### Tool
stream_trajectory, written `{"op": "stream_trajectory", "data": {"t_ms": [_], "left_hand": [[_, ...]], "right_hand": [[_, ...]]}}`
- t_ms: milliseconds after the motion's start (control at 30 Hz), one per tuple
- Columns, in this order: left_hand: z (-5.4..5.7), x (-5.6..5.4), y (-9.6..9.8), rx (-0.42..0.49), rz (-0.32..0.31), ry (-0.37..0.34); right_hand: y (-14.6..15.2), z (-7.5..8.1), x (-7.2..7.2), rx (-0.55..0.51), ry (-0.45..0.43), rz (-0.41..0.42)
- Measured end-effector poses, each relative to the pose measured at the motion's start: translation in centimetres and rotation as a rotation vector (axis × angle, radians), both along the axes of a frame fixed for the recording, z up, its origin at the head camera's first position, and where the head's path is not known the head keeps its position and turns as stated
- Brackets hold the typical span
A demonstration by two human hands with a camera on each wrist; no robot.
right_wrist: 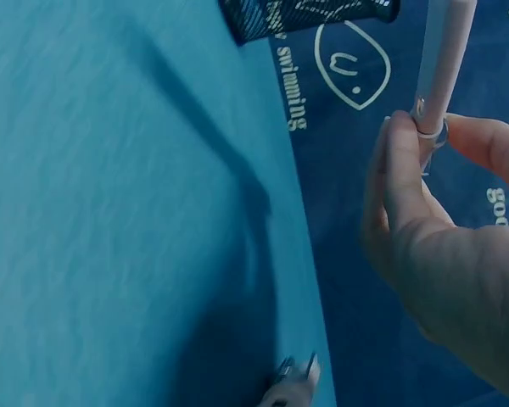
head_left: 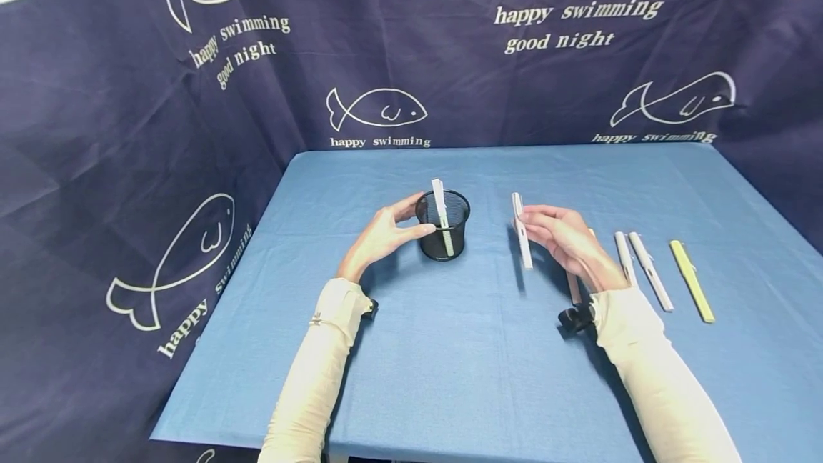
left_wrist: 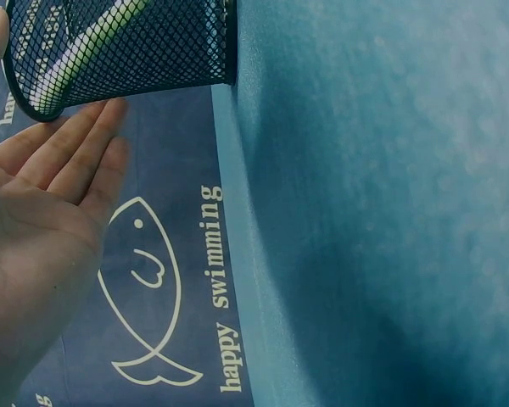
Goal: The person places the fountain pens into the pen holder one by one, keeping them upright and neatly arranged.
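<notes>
A black mesh pen holder stands upright on the blue table, with a pale pen leaning inside it. My left hand steadies the holder at its left side, thumb across the near side and fingers behind the rim. In the left wrist view, those fingers are nearly straight against the mesh. To the right of the holder, my right hand pinches a pale pink pen between thumb and fingertips. That pen is held above the table, tilted slightly.
On the right lie two whitish pens side by side and a yellow pen. A pinkish pen lies partly hidden under my right wrist. Dark blue printed cloth hangs behind the table's far edge and along the left.
</notes>
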State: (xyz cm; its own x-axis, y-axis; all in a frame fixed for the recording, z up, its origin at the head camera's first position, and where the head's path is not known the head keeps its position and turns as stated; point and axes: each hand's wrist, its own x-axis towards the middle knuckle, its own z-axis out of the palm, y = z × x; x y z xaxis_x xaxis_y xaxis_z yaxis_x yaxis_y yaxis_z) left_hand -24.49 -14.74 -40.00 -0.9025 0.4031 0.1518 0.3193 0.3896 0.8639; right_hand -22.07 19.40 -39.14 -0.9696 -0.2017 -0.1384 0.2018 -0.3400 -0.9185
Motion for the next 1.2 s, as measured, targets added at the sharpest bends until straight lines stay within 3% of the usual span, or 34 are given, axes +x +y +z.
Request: {"op": "stream_trajectory", "data": {"t_ms": [400,800,1200], "left_hand": [[0.1,0.0,0.0,-0.011,0.0,0.0],[0.0,0.0,-0.1,-0.015,0.006,0.012],[-0.3,-0.3,-0.2,-0.011,-0.007,0.014]], "right_hand": [[-3.4,2.0,-0.4,-0.181,0.028,-0.036],[-6.5,3.3,-1.4,-0.241,0.123,-0.084],[-8.9,3.4,-2.6,-0.337,0.186,-0.177]]}}
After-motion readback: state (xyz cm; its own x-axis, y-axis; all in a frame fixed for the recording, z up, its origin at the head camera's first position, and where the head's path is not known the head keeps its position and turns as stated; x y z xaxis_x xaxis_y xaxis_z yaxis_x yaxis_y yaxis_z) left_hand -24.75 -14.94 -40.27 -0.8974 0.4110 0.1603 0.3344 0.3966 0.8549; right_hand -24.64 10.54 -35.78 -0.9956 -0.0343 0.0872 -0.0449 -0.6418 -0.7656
